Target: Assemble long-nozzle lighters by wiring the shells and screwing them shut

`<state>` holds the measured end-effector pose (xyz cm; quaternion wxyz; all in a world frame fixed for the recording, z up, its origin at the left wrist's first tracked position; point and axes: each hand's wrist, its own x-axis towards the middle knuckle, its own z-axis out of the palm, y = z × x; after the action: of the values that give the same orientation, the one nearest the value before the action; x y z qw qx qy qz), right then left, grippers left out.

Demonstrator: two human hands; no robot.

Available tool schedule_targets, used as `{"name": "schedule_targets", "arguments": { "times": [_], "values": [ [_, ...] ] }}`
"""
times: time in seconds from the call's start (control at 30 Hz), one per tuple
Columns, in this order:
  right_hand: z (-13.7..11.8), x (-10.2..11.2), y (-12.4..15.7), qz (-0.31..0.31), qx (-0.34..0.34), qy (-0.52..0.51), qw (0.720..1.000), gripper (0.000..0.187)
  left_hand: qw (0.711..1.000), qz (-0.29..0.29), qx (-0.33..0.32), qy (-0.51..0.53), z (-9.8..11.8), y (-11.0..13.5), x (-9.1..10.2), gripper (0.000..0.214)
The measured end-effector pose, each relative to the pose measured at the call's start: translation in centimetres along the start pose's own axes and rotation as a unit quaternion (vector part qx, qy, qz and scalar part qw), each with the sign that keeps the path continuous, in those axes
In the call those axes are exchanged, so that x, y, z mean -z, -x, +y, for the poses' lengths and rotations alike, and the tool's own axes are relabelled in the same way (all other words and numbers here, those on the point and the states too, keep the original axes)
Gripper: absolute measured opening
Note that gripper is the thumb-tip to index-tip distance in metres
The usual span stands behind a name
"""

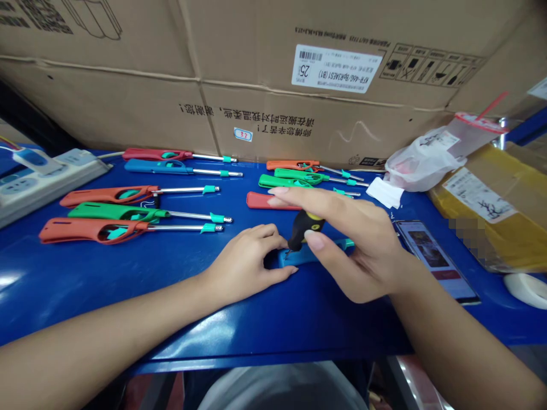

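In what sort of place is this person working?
Probably a workbench in a small workshop or storeroom: lighters lie grouped on a blue table, the right hand holds a screwdriver, and a large cardboard box stands behind.

Left on the worktop [64, 285] lies a power strip [47, 182], right a phone [436, 259]; between them, a lighter [305, 257] under a screwdriver [301, 229].

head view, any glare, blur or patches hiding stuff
Head view: white glare on the blue table, at its left edge and near its front; head view: a pixelated patch hides part of the parcel; head view: the phone's small text is unreadable; head view: the screwdriver is clear enough to show its thin shaft at the blue lighter.
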<state>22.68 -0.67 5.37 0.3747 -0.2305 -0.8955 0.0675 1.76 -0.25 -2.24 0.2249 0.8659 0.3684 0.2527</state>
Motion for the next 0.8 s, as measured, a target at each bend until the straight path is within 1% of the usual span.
{"name": "schedule_targets", "arguments": {
  "times": [0.1, 0.23, 0.3, 0.37, 0.4, 0.5, 0.53, 0.6, 0.7, 0.73, 0.8],
  "values": [
    [0.03, 0.07, -0.03, 0.001, -0.012, -0.011, 1.0, 0.038, 1.0, 0.002, -0.004, -0.006, -0.11, 0.01, -0.05, 0.021],
    [0.32, -0.51, -0.28, 0.043, -0.024, 0.028, 0.998, 0.023, 1.0, 0.002, -0.01, -0.015, -0.18, -0.08, -0.04, 0.021],
    [0.34, -0.62, -0.34, 0.059, -0.026, 0.05, 0.997, 0.02, 1.0, 0.0, -0.004, -0.019, -0.11, -0.11, 0.01, 0.022],
    [0.21, -0.46, -0.29, 0.052, -0.022, 0.066, 0.996, 0.024, 1.0, 0.001, 0.001, -0.019, -0.02, -0.09, 0.05, 0.022],
    [0.12, -0.3, -0.24, 0.037, -0.019, 0.063, 0.997, 0.028, 1.0, 0.002, 0.0, -0.017, 0.0, -0.07, 0.06, 0.021],
    [-0.09, 0.12, -0.01, -0.018, -0.013, 0.009, 1.0, 0.046, 1.0, 0.003, -0.009, -0.006, -0.03, 0.01, 0.0, 0.018],
    [-0.08, 0.14, 0.05, -0.027, -0.012, -0.003, 1.0, 0.049, 1.0, 0.002, -0.011, -0.006, -0.06, 0.02, -0.04, 0.018],
    [0.07, -0.05, 0.14, -0.026, -0.015, 0.01, 0.999, 0.045, 1.0, 0.004, -0.01, -0.01, -0.14, 0.03, -0.12, 0.018],
    [0.39, -0.5, 0.14, 0.015, -0.02, 0.068, 0.997, 0.032, 1.0, 0.012, 0.002, -0.015, -0.16, 0.0, -0.17, 0.019],
    [0.44, -0.55, 0.11, 0.024, -0.021, 0.08, 0.996, 0.032, 1.0, 0.013, 0.006, -0.01, -0.14, -0.01, -0.15, 0.02],
    [0.34, -0.39, 0.05, 0.02, -0.014, 0.078, 0.997, 0.034, 1.0, 0.011, 0.009, 0.004, -0.08, -0.01, -0.09, 0.019]
  ]
}}
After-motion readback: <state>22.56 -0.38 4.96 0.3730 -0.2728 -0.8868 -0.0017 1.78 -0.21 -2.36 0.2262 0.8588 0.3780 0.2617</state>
